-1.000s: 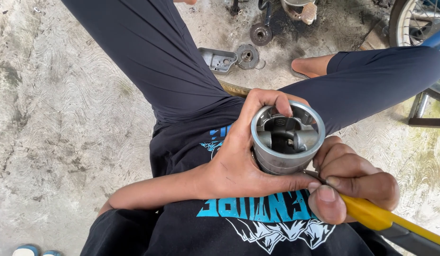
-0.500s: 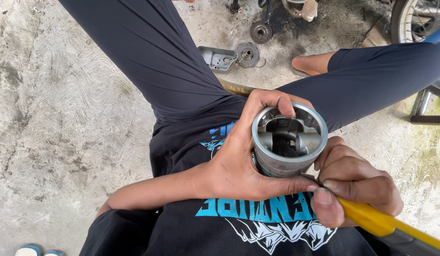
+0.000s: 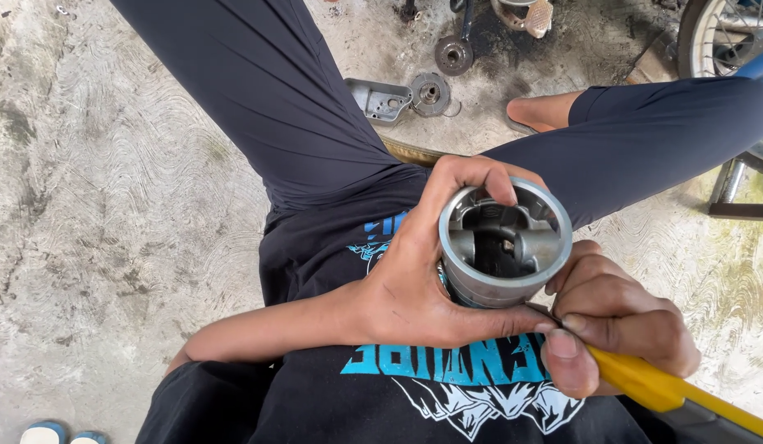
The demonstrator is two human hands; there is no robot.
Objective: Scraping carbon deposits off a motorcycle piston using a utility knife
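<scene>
My left hand (image 3: 422, 279) is wrapped around a silver metal piston (image 3: 505, 242), hollow side up, held above my lap. The fingers curl over its far rim and the thumb presses along its lower wall. My right hand (image 3: 616, 325) grips a yellow-handled tool (image 3: 669, 390). The handle runs down to the right, and the tip, hidden by my thumb, sits against the piston's lower side. I sit on a concrete floor with my legs in dark trousers spread apart.
Small metal engine parts (image 3: 406, 94) and a round disc (image 3: 453, 55) lie on the oily concrete beyond my legs. A motorcycle wheel (image 3: 727, 41) and stand (image 3: 735, 193) are at the right. Blue sandals (image 3: 56, 432) show at the bottom left.
The piston and both hands have shifted slightly; the grip on piston and tool is the same.
</scene>
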